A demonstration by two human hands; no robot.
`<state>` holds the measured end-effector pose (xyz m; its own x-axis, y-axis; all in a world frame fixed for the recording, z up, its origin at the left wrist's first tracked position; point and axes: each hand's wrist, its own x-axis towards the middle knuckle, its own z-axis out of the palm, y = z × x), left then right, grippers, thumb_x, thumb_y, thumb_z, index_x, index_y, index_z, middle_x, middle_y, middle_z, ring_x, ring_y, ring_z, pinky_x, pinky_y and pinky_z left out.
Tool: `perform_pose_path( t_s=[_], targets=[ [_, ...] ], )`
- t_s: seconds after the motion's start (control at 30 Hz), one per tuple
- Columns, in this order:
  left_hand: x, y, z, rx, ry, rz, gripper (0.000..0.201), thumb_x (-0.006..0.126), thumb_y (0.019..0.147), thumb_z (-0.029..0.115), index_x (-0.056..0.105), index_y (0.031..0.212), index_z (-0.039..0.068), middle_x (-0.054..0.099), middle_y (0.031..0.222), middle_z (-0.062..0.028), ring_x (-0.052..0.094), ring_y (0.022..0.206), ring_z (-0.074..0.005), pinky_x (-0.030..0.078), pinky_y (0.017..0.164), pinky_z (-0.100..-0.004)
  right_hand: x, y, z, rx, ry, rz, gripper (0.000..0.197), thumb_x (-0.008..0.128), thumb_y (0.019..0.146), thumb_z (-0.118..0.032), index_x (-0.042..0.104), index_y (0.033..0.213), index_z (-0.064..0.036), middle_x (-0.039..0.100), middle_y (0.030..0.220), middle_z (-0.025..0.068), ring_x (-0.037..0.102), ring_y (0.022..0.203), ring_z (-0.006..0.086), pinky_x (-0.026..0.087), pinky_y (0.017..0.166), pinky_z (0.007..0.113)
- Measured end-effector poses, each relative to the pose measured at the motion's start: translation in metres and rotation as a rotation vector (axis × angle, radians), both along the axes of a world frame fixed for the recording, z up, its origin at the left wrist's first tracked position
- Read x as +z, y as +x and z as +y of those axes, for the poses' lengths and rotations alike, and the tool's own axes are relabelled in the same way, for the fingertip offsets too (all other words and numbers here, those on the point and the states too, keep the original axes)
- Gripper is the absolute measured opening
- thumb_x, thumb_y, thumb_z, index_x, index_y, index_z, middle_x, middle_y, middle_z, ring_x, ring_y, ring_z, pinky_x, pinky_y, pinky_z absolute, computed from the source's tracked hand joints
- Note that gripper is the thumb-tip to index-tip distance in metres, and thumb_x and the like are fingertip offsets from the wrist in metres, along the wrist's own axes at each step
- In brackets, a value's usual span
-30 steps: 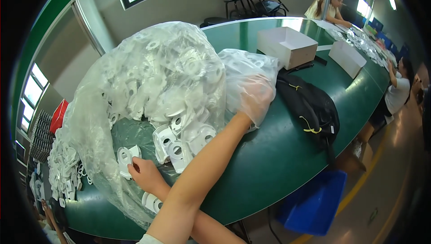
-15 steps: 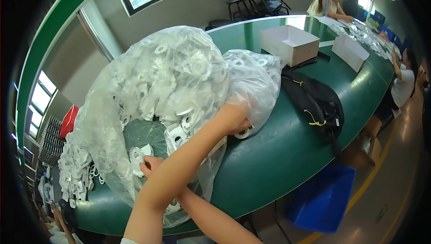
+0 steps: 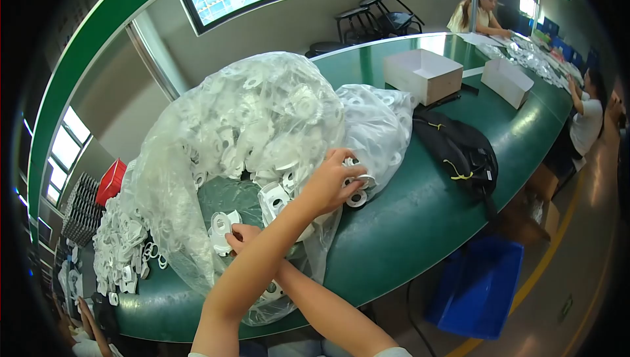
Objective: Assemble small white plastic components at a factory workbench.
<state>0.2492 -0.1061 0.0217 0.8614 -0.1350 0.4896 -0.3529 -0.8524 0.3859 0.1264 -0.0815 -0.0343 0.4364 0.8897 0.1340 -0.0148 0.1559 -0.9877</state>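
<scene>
My forearms cross, the left over the right. My left hand (image 3: 331, 183) reaches to the mouth of the smaller clear bag (image 3: 377, 121), its fingers closed around small white ring-shaped parts (image 3: 354, 163). Another white ring (image 3: 356, 199) lies just below those fingers. My right hand (image 3: 243, 237) pinches the edge of a flat white plastic part with a round hole (image 3: 222, 229), at the opening of the large clear bag (image 3: 262, 107). That bag bulges with many similar white parts. Close by, a larger white part (image 3: 272, 201) sits at its opening.
White parts are heaped (image 3: 118, 245) at the left. A black bag (image 3: 459, 150) and two white boxes (image 3: 423, 75) sit on the green table (image 3: 394, 232). A blue bin (image 3: 476, 288) stands on the floor at right. Other people work at the far right and lower left.
My left hand has come out of the smaller bag and now has white rings in its fingers. My right hand stays on its white part. The whole view has shifted slightly.
</scene>
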Motion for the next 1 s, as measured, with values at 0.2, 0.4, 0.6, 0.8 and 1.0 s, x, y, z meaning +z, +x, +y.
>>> perform_pose_path(
  t_s=[0.2, 0.4, 0.6, 0.8, 1.0],
  targets=[
    [0.002, 0.001, 0.012, 0.09, -0.147, 0.022, 0.021, 0.068, 0.074, 0.008, 0.07, 0.095, 0.01, 0.056, 0.098, -0.0121, 0.051, 0.097, -0.0286, 0.043, 0.083, -0.0359, -0.005, -0.003, 0.006, 0.035, 0.011, 0.063, 0.021, 0.053, 0.09, -0.019, 0.052, 0.085, 0.0009, 0.059, 0.066, 0.0076, 0.062, 0.055, 0.015, 0.044, 0.049, 0.029],
    [0.01, -0.004, 0.016, 0.175, -0.323, 0.149, 0.012, 0.067, 0.074, 0.005, 0.07, 0.085, 0.005, 0.06, 0.085, -0.0096, 0.057, 0.079, -0.0231, 0.046, 0.069, -0.0315, -0.009, 0.009, 0.0, 0.101, 0.066, 0.125, 0.018, 0.054, 0.089, -0.016, 0.05, 0.082, 0.0009, 0.055, 0.061, 0.0065, 0.053, 0.051, 0.0122, 0.039, 0.046, 0.03],
    [-0.007, -0.019, -0.007, 0.059, 0.019, -0.035, 0.018, 0.069, 0.07, 0.005, 0.067, 0.088, 0.004, 0.062, 0.09, -0.0089, 0.059, 0.086, -0.0253, 0.049, 0.074, -0.0345, 0.009, 0.0, -0.006, 0.067, -0.021, 0.141, 0.016, 0.053, 0.088, -0.013, 0.051, 0.081, 0.001, 0.056, 0.062, 0.0056, 0.055, 0.049, 0.0121, 0.041, 0.045, 0.028],
    [-0.008, -0.027, 0.002, 0.144, 0.034, -0.033, 0.017, 0.067, 0.071, 0.002, 0.065, 0.088, 0.005, 0.062, 0.094, -0.0084, 0.057, 0.091, -0.0286, 0.047, 0.079, -0.0362, 0.0, -0.007, 0.003, 0.108, 0.051, 0.215, 0.016, 0.049, 0.091, -0.013, 0.055, 0.09, 0.0016, 0.059, 0.068, 0.0056, 0.058, 0.053, 0.0119, 0.046, 0.045, 0.025],
    [0.039, -0.132, 0.032, 0.393, -0.482, -0.273, 0.017, 0.06, 0.082, 0.002, 0.066, 0.098, 0.001, 0.061, 0.081, -0.0102, 0.058, 0.067, -0.0187, 0.045, 0.061, -0.0273, -0.045, -0.012, 0.021, -0.219, 0.482, 0.439, 0.025, 0.048, 0.092, -0.017, 0.057, 0.109, -0.0014, 0.061, 0.084, 0.0064, 0.06, 0.086, 0.0211, 0.049, 0.075, 0.034]
  ],
)
